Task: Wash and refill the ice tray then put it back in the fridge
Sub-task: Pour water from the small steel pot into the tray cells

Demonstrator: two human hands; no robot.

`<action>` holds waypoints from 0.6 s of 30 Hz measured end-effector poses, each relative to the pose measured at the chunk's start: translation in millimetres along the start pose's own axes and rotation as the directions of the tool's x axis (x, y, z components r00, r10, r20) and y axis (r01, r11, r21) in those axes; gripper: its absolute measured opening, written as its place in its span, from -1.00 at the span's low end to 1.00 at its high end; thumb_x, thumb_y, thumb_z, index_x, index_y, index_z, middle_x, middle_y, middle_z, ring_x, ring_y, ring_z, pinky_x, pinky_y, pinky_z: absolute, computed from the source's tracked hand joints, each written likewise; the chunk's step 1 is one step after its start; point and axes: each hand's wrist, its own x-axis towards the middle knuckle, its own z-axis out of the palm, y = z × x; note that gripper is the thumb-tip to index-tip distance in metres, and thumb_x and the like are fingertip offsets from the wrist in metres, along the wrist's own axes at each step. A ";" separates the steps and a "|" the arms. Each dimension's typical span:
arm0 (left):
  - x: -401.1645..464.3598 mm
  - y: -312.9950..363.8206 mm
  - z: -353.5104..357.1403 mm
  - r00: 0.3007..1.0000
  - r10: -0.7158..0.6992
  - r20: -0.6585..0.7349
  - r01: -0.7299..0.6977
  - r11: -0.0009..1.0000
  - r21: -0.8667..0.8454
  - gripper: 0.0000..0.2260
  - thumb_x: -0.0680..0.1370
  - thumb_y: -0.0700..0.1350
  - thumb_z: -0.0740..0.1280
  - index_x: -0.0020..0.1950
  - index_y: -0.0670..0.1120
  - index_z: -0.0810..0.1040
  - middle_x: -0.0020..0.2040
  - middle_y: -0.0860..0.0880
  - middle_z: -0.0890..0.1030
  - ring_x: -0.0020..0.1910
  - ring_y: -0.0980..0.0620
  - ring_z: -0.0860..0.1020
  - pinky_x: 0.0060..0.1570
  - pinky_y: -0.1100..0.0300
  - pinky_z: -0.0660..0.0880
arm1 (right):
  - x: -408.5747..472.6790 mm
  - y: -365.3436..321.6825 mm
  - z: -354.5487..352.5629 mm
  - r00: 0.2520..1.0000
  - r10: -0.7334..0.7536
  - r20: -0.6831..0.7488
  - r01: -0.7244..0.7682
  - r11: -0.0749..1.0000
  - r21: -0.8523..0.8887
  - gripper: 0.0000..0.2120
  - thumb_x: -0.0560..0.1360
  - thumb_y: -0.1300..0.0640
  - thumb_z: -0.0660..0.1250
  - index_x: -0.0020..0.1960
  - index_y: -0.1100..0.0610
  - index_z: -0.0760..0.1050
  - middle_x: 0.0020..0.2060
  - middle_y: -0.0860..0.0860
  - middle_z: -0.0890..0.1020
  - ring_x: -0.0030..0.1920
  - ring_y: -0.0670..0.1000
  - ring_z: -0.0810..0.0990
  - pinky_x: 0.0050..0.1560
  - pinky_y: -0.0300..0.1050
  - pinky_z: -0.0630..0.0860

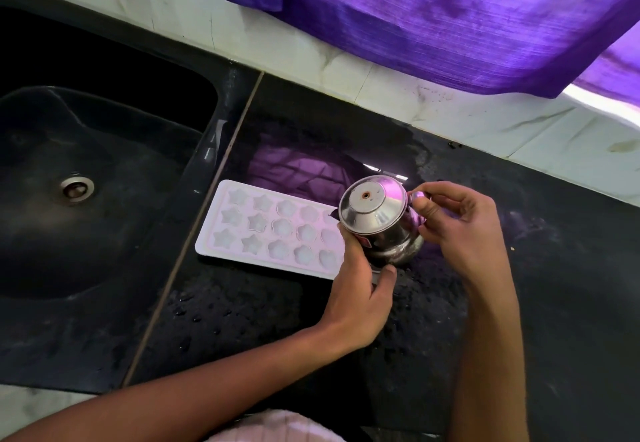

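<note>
Fingers of the left hand (360, 286) are curled round the steel jug (379, 225) and those of the right hand (457, 227) pinch its handle, so water could be slopped past the ice tray (242, 230) lying just beside the jug, toward the sink (104, 164), if tipped too sharply.

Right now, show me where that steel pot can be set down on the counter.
Bare counter lies right of the right hand, up to the white wall. A second bare but wet patch lies in front of the ice tray, beside the sink. It is crowded where the left hand holds the steel pot over the tray's right end.
</note>
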 end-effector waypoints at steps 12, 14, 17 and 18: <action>-3.2 -0.2 0.5 1.000 -0.006 0.024 0.006 1.000 0.022 -0.28 0.59 -0.19 0.24 0.55 -0.01 -0.21 0.41 0.21 0.22 0.23 0.53 0.23 0.14 0.68 0.11 | -3.5 -2.4 -2.6 1.000 -0.027 -0.007 0.026 0.996 -0.081 -0.91 0.44 0.13 0.42 -0.13 -0.06 0.61 -0.22 -0.10 0.66 -0.17 -0.09 0.62 -0.03 0.12 0.60; -3.2 0.2 0.5 1.000 -0.005 0.030 0.004 1.000 0.025 -0.29 0.59 -0.20 0.23 0.54 -0.02 -0.20 0.37 0.24 0.21 0.12 0.68 0.18 0.07 0.72 0.10 | -4.0 -3.5 -2.8 0.999 -0.037 -0.006 0.036 0.996 -0.080 -0.89 0.44 0.13 0.41 -0.16 -0.08 0.60 -0.24 -0.10 0.66 -0.19 -0.09 0.62 -0.05 0.10 0.61; -2.9 0.0 0.3 0.999 0.002 0.033 -0.002 1.000 0.025 -0.30 0.59 -0.19 0.23 0.55 -0.03 -0.20 0.36 0.24 0.21 0.09 0.72 0.15 0.06 0.73 0.09 | -4.9 -4.1 -3.6 0.999 -0.042 -0.005 0.042 0.996 -0.074 -0.90 0.44 0.13 0.41 -0.16 -0.08 0.60 -0.23 -0.08 0.67 -0.20 -0.07 0.62 -0.08 0.11 0.61; -2.8 0.0 0.3 0.999 -0.001 0.033 0.000 1.000 0.027 -0.29 0.59 -0.19 0.23 0.55 -0.03 -0.20 0.37 0.24 0.21 0.09 0.71 0.15 0.07 0.72 0.09 | -4.9 -3.9 -4.0 0.999 -0.041 -0.006 0.041 0.997 -0.072 -0.91 0.44 0.13 0.42 -0.15 -0.07 0.60 -0.23 -0.08 0.67 -0.20 -0.06 0.62 -0.07 0.11 0.61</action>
